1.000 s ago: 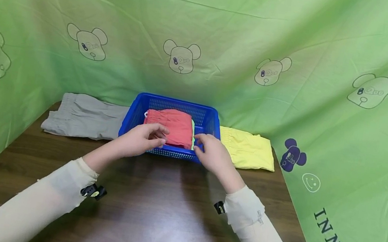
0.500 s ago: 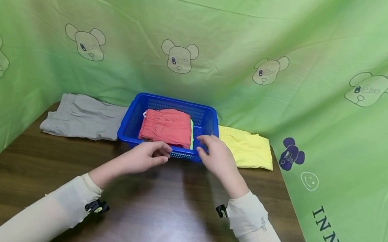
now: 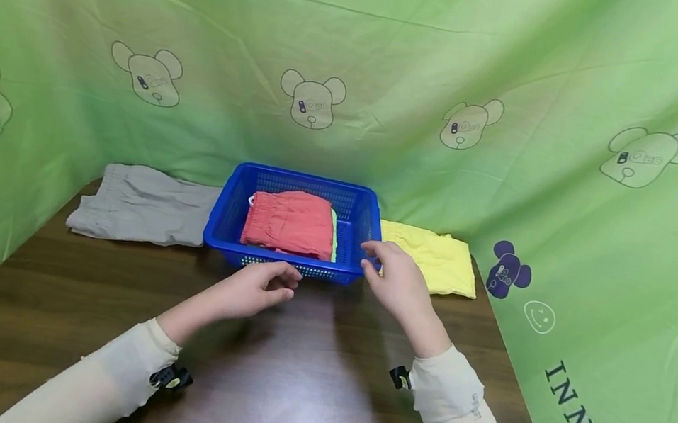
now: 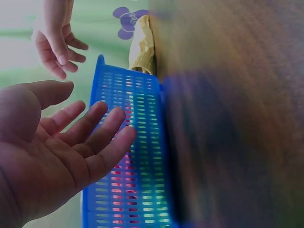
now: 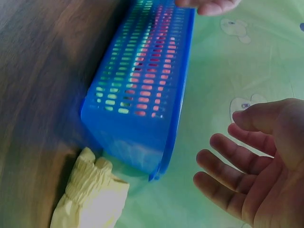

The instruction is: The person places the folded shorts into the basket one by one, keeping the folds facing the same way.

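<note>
A folded red garment (image 3: 289, 223) with a gathered waistband lies in the blue plastic basket (image 3: 217, 220). A bright green edge (image 3: 333, 236) shows beside it, mostly hidden under the red one. My left hand (image 3: 251, 291) hovers just in front of the basket, empty, its fingers relaxed and loosely bent. My right hand (image 3: 400, 277) is near the basket's front right corner and partly covers the folded yellow garment (image 3: 442, 257) from above. It holds nothing; in the right wrist view its fingers (image 5: 228, 168) are spread and stand apart from the basket.
A folded grey garment (image 3: 149, 208) lies on the wooden table (image 3: 279, 375) left of the basket. The yellow one lies right of it. Green printed cloth (image 3: 399, 48) hangs behind and at both sides.
Both hands have drawn away from the red garment: the left back toward the table's front, the right to the right and slightly back. The red garment stays in the basket.
</note>
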Demonstrator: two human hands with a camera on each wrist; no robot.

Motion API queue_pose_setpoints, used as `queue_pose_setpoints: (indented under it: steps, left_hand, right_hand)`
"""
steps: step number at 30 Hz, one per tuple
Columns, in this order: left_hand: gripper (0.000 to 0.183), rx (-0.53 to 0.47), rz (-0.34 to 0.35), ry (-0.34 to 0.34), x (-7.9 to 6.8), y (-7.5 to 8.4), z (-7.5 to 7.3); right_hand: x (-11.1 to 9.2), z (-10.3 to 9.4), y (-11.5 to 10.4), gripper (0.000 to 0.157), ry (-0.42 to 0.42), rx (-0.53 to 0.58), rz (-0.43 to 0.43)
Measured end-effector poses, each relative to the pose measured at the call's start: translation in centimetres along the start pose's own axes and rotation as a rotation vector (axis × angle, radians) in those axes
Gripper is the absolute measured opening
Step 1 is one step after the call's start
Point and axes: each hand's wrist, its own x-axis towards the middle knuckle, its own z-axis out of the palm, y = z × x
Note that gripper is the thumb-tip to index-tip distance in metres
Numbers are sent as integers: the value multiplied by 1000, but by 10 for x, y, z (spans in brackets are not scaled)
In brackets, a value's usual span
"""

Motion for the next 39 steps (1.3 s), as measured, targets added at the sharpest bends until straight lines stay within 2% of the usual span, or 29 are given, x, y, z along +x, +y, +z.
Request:
queue_pose_setpoints:
  steps: [5, 13, 20, 29, 34, 39]
  left_hand:
    - [28, 14, -6, 15, 0, 0, 11]
    - [33, 81, 99, -62, 13, 6, 41]
    - [35, 144, 148, -69, 25, 16, 59]
    - [38, 279, 229, -114, 49, 42, 89]
    - [39, 333, 279, -95, 64, 56, 109]
    - [38, 397, 291, -100, 77, 67, 126]
  right_hand:
    - [-5, -6, 10, 32, 15, 1, 22]
    - [-7, -8, 31, 32, 20, 36, 66]
    - [-5, -15, 43, 35, 6, 57, 107]
    - [-6, -17, 70, 36, -14, 56, 175]
    - [-6, -18, 85, 36, -9, 51, 202]
    - [-7, -15, 100, 37, -11, 38, 214]
